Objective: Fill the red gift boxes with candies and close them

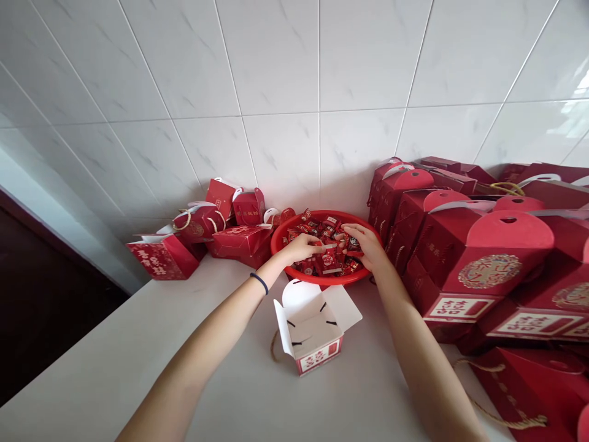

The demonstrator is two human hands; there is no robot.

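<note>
Two hands inside basin rim; open-topped box just outside

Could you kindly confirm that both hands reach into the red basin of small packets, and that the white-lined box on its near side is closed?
Not quite: the white-lined box is open, not closed; the head view shows its white flaps spread apart. The left hand and right hand do reach into the red basin of small packets.
</note>
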